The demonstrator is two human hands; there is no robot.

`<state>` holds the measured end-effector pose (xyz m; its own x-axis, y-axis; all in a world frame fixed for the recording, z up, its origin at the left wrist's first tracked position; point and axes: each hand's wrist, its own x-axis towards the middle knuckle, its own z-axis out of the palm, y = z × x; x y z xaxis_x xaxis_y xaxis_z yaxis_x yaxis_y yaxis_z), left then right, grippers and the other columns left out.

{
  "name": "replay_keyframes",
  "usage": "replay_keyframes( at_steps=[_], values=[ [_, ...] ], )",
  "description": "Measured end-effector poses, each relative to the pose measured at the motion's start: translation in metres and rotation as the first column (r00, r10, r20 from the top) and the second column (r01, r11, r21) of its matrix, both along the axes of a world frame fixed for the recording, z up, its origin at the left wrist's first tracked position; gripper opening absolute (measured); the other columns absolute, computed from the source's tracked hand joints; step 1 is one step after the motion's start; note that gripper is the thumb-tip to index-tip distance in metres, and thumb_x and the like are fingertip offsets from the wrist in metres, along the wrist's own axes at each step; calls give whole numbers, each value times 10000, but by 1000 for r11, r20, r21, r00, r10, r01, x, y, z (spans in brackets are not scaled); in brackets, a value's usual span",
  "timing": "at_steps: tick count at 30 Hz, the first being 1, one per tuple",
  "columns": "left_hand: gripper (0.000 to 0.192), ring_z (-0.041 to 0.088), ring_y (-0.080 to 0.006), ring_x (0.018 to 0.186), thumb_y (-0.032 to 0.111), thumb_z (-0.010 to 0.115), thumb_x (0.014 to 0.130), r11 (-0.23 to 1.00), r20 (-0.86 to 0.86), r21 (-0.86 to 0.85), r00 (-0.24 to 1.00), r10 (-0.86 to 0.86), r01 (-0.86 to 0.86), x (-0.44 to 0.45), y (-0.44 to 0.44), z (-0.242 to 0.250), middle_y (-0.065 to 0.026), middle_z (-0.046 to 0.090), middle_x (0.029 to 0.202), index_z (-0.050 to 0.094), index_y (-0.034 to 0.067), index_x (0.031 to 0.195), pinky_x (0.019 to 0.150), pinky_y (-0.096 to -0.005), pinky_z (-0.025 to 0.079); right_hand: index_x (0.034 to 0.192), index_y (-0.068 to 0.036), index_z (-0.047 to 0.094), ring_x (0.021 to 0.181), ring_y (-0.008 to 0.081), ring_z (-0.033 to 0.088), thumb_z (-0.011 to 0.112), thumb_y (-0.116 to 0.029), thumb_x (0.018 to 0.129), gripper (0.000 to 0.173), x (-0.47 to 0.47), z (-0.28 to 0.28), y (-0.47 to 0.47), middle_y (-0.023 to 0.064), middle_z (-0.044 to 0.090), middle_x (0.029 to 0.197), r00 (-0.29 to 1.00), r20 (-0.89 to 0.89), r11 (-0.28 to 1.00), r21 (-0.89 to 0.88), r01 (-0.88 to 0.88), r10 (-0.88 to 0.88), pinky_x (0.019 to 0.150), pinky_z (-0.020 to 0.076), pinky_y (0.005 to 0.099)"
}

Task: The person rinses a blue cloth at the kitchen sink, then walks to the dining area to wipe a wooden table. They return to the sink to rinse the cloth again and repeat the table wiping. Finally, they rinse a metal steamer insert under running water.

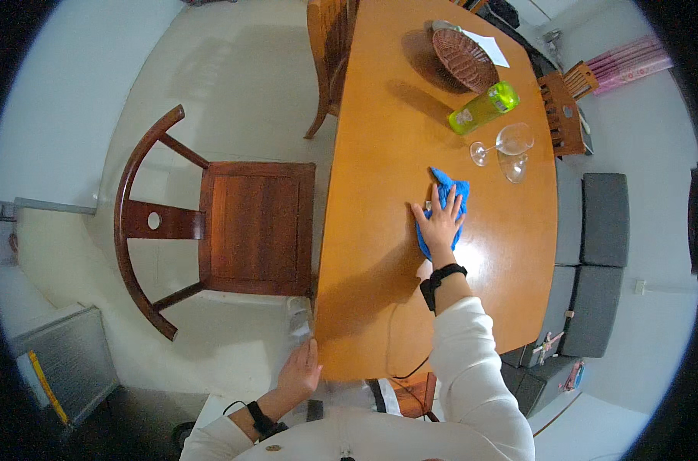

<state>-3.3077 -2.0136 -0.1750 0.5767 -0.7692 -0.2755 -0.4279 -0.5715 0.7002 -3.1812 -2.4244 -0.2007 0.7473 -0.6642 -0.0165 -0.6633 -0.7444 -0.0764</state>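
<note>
My right hand (pixel 440 223) lies spread, fingers apart, on a blue cloth (pixel 461 193), pressing it flat against the wooden table (pixel 372 230). One corner of the cloth sticks out beyond my fingertips. My left hand (pixel 300 369) is at the table's near left corner, its fingers together; whether it touches the edge I cannot tell. Beyond the cloth a wine glass (pixel 513 139) seems to lie on its side or stand tilted by the lens. Farther off are a green bottle (pixel 483 108) and a brown wicker basket (pixel 464 57).
A dark wooden chair (pixel 257 227) stands left of the table, another wooden chair (pixel 326 57) farther along that side. White paper (pixel 490 47) lies by the basket. Grey sofa cushions (pixel 605 219) are beyond the right edge. A thin black cable (pixel 413 371) hangs near the table's near edge.
</note>
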Motion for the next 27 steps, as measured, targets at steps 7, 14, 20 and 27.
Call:
replay_keyframes(
  at_steps=[7, 14, 20, 27],
  values=[
    [600, 394, -412, 1134, 117, 508, 808, 979, 7, 202, 1000, -15, 13, -13, -10, -5, -312, 368, 1232, 227, -152, 1265, 988, -439, 314, 1301, -178, 392, 1274, 295, 290, 501, -359, 825, 521, -42, 4, 145, 81, 311, 1393, 787, 95, 783, 80, -617, 610, 985, 233, 571],
    [585, 392, -414, 1137, 93, 480, 815, 967, 18, 249, 999, 50, -53, -18, -17, -7, -304, 355, 1244, 212, -136, 1282, 989, -434, 316, 1147, -213, 546, 1213, 320, 364, 558, -327, 775, 389, -278, 17, 105, 98, 401, 1324, 966, -168, 911, 396, -116, 195, 1008, 225, 518],
    [590, 389, -419, 1134, 81, 461, 824, 974, 36, 219, 998, 56, -63, -22, -11, -12, -305, 337, 1256, 182, -115, 1306, 965, -424, 351, 1375, -104, 260, 1314, 307, 217, 391, -331, 905, 538, -276, -20, -107, 154, 242, 1421, 833, 3, 827, -121, 549, -553, 1032, 220, 476],
    [598, 384, -435, 1132, 89, 465, 823, 964, 20, 152, 976, 217, -217, -34, -16, -18, -299, 348, 1254, 179, -110, 1309, 978, -426, 340, 1289, -86, 379, 1211, 336, 369, 488, -304, 831, 519, -89, -14, -26, 147, 366, 1341, 950, -9, 949, 48, -313, 314, 995, 279, 501]
  ],
)
